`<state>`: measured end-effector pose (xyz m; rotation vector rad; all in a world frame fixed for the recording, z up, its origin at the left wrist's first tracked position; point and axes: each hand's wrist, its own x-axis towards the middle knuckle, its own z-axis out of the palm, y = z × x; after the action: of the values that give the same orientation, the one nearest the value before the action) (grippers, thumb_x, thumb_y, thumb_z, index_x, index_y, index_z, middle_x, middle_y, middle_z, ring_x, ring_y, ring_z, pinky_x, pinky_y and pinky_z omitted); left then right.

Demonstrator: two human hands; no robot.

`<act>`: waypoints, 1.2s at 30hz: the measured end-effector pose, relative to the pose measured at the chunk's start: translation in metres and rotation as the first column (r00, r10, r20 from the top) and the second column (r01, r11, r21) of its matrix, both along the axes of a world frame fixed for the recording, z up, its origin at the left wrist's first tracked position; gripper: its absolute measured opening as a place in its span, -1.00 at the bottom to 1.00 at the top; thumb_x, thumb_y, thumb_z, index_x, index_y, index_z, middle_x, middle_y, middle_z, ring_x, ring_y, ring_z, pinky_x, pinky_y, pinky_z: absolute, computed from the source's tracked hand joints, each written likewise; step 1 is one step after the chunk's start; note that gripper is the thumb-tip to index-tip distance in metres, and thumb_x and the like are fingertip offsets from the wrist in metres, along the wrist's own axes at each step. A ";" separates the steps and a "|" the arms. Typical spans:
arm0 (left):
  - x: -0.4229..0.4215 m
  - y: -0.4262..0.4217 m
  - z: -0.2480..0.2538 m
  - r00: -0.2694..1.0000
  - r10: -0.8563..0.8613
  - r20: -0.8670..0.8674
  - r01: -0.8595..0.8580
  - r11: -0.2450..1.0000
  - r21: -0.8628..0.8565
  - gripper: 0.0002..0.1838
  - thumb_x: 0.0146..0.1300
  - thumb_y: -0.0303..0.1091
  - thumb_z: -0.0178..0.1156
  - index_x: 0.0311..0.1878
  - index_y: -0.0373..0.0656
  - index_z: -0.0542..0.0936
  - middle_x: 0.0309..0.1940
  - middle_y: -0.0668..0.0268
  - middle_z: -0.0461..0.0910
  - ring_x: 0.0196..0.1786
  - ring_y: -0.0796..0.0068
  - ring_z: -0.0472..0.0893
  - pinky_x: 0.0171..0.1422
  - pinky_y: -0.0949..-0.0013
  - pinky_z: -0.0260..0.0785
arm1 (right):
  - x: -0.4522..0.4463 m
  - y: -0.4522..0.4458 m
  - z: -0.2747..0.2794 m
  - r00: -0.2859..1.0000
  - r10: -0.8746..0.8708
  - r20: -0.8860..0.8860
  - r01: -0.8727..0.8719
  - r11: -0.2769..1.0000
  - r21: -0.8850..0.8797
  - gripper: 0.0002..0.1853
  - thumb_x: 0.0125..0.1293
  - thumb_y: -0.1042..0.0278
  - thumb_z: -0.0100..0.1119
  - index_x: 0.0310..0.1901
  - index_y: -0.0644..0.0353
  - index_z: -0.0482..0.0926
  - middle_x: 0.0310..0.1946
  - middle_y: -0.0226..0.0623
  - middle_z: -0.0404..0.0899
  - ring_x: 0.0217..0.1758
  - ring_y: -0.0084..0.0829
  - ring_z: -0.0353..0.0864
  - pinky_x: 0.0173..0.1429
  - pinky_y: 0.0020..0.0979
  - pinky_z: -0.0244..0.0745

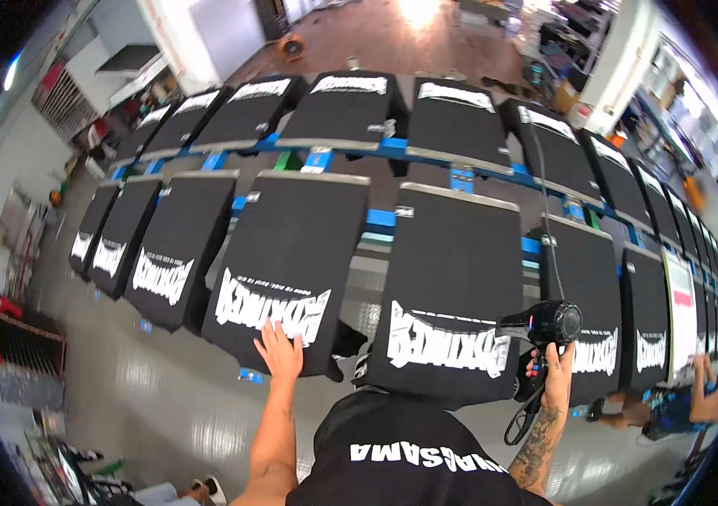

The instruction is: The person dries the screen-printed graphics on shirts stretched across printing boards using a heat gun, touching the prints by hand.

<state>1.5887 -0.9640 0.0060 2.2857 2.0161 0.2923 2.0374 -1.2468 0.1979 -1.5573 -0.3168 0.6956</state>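
My left hand [280, 352] lies with its fingers spread on the white print of a black shirt [298, 228], which is stretched over a board. In my right hand [555, 367] is a black hair dryer [551, 322], its nozzle pointing left over the white print of the neighbouring black shirt [455, 261]. The dryer's cord runs upward from near the dryer, and a black loop hangs beside my right wrist.
Two long rows of boards with printed black shirts curve away on both sides along a blue rail [388, 152]. At the right, a co-worker [688, 409] reaches toward a white frame [680, 312]. Another person's legs [165, 493] show at bottom left.
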 end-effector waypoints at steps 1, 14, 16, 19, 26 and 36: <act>-0.005 0.019 0.008 0.999 0.048 0.016 -0.047 0.998 -0.028 -0.24 0.36 0.00 0.14 0.47 -0.30 0.25 0.54 -0.01 0.12 0.59 0.01 0.06 0.60 -0.28 -0.27 | -0.012 0.016 0.002 0.999 0.022 0.028 -0.022 1.000 -0.014 -0.53 0.52 0.05 0.06 0.33 0.01 0.23 -0.33 -0.29 0.57 -0.49 -0.53 0.59 -0.47 -0.50 0.54; -0.062 0.174 -0.012 0.962 0.257 -0.097 -0.265 0.960 -0.087 -0.09 0.42 0.29 -0.07 0.58 -0.21 0.05 0.62 0.04 -0.10 0.66 0.07 -0.12 0.60 -0.34 -0.38 | -0.114 0.156 0.015 0.922 0.343 -0.179 -0.351 0.936 -0.016 -0.48 0.57 0.13 -0.05 0.44 0.09 0.12 -0.15 -0.16 0.57 -0.38 -0.47 0.62 -0.30 -0.44 0.59; -0.061 0.174 -0.011 0.960 0.260 -0.103 -0.269 0.959 -0.086 -0.10 0.41 0.29 -0.06 0.58 -0.20 0.06 0.62 0.04 -0.09 0.66 0.07 -0.11 0.61 -0.33 -0.35 | -0.120 0.159 0.015 0.900 0.398 -0.179 -0.408 0.913 -0.016 -0.47 0.55 0.11 -0.02 0.41 0.12 0.14 -0.19 -0.19 0.55 -0.38 -0.48 0.60 -0.31 -0.47 0.57; -0.061 0.172 -0.010 0.964 0.243 -0.103 -0.251 0.965 -0.074 -0.11 0.42 0.28 -0.05 0.57 -0.20 0.07 0.62 0.03 -0.08 0.65 0.04 -0.10 0.59 -0.35 -0.31 | -0.126 0.151 0.014 0.867 0.478 -0.140 -0.483 0.876 -0.005 -0.39 0.54 -0.01 0.00 0.43 0.16 0.13 -0.14 -0.08 0.58 -0.34 -0.42 0.64 -0.29 -0.44 0.62; -0.053 0.160 -0.006 0.967 0.233 -0.103 -0.244 0.964 -0.107 -0.12 0.43 0.25 -0.04 0.57 -0.22 0.08 0.61 0.00 -0.07 0.65 0.02 -0.11 0.57 -0.40 -0.30 | -0.125 0.104 0.014 0.830 0.504 -0.240 -0.521 0.854 -0.011 -0.30 0.49 -0.08 0.08 0.46 0.14 0.10 -0.15 -0.09 0.57 -0.34 -0.42 0.64 -0.28 -0.45 0.61; 0.021 0.044 -0.018 0.980 0.179 -0.083 -0.185 0.980 -0.071 -0.19 0.45 0.12 0.00 0.55 -0.24 0.11 0.59 0.05 0.03 0.65 0.12 -0.04 0.61 -0.29 -0.27 | -0.072 -0.003 0.006 0.935 0.281 -0.214 -0.272 0.960 0.072 -0.38 0.51 0.02 0.07 0.43 0.11 0.11 -0.22 -0.18 0.56 -0.44 -0.51 0.59 -0.40 -0.51 0.54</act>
<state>1.6101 -0.9204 -0.0123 2.1006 2.2369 0.1358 1.9651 -1.2495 0.2041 -1.3926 -0.3842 1.0690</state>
